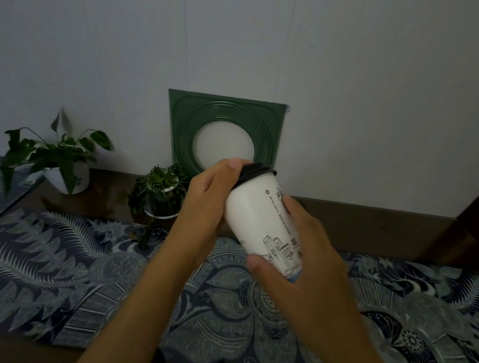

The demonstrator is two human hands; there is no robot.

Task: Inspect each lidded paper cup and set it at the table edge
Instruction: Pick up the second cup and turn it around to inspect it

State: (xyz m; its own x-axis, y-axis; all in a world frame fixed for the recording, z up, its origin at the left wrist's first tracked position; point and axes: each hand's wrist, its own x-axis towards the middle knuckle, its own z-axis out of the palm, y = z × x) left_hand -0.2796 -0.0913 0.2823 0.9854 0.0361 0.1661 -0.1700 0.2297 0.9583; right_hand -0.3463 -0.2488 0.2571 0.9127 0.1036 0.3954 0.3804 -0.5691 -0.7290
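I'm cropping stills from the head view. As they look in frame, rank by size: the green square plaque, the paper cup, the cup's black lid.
1. Green square plaque, though it stands farther from the camera
2. Paper cup, nearer
3. Black lid

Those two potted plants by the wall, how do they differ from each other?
The left potted plant has broad, pointed leaves, some marked with white, on long arching stems; the middle potted plant is a dense clump of small narrow leaves. The left one's white pot shows plainly; the middle one's pot is mostly hidden by foliage. A strand of the middle plant trails down onto the patterned cloth; the left plant stays off it. Both stand on the dark tabletop near the wall.
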